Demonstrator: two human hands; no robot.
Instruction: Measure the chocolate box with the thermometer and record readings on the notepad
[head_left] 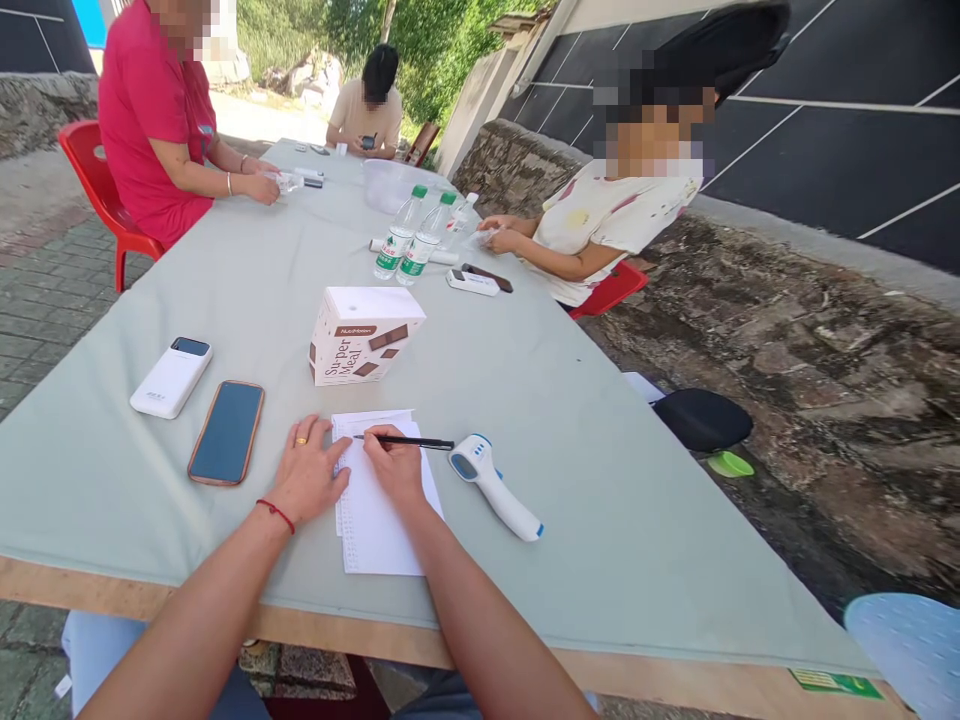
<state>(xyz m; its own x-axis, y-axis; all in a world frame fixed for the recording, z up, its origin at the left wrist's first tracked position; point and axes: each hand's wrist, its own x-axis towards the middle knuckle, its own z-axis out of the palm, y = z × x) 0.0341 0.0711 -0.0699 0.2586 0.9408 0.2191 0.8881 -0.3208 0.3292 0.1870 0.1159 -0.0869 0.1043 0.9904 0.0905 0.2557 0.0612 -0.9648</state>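
Note:
Loose sheets of white paper (382, 530) lie in front of me on the cloth-covered table. My right hand (396, 465) is closed round a black pen (420, 441), its tip near the top of the paper. Flat on the left edge of the sheets and the tablecloth rests my left hand (309, 472), fingers spread, with a ring and a red wrist string. A smartphone (226, 432) with a dark screen lies left of that hand. Right of the paper is a white and blue infrared thermometer (495, 487). A white "Super Meal" box (364, 335) stands just beyond the paper.
A white power bank (172, 378) lies at the left. Two water bottles (414, 238) stand mid-table, near another white device (472, 283) and a clear plastic basin (390, 185). Three people sit around the table, their hands on small items. A blue stool (907, 640) is at the right.

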